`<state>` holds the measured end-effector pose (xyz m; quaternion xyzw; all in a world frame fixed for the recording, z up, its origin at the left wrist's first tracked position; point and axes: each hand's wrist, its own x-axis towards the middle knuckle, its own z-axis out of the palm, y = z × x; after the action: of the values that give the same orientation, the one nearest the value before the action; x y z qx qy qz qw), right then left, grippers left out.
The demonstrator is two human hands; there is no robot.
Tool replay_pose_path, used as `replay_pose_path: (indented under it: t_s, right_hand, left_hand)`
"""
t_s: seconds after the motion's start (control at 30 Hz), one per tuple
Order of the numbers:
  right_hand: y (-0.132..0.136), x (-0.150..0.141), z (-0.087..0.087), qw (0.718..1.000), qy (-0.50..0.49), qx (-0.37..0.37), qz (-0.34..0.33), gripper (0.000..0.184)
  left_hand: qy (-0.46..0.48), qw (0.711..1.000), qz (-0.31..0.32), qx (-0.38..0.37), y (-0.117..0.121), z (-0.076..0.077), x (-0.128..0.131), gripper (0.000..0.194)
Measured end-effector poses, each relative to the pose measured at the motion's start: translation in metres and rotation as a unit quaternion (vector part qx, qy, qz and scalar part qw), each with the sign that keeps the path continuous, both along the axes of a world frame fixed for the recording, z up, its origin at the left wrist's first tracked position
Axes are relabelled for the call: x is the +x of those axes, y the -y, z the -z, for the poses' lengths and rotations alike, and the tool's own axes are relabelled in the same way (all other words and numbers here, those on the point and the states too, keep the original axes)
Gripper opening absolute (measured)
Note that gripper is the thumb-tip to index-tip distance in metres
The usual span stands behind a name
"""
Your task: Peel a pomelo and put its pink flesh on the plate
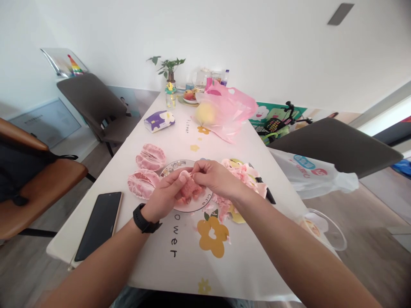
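My left hand (167, 190), with a black watch on its wrist, is closed on a pomelo segment held over the plate. The fingertips of my right hand (213, 177) pinch at the top edge of that segment, close to my left thumb. Beneath both hands lie pink pieces of pomelo flesh (190, 191) on a white plate with a printed rim (207, 201). Left of the plate sit two chunks of pomelo, a farther one (150, 157) and a nearer one (143, 184). Pink and yellow-green peel (245, 177) is heaped right of the plate.
A phone (99, 224) lies at the table's left edge. Farther back are a tissue pack (159, 121), a pink plastic bag (229, 107) with a yellow fruit, a bowl of fruit (190, 96) and a plant (170, 68). A white bag (308, 173) hangs at the right edge.
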<state>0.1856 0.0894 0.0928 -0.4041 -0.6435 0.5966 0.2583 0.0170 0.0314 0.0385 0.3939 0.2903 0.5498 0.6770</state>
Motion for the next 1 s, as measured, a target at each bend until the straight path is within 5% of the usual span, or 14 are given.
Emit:
replay_pose_path:
  t_s: [0.47,0.7,1.0]
  right_hand:
    - [0.006,-0.015,-0.003,0.975,-0.073,-0.192,0.089,0.022]
    - [0.007,0.001,-0.003,0.992,-0.085,-0.080,0.037,0.026]
    - [0.018,0.013,-0.011,1.000,0.000,0.022,-0.015,0.018]
  left_hand:
    - [-0.142,0.984,-0.036,0.104,0.002,0.018,-0.006,0.049]
    - [0.039,0.999,-0.021,0.011,0.003,0.000,-0.003,0.049]
    - [0.049,0.997,0.001,-0.053,0.001,-0.006,-0.001,0.028]
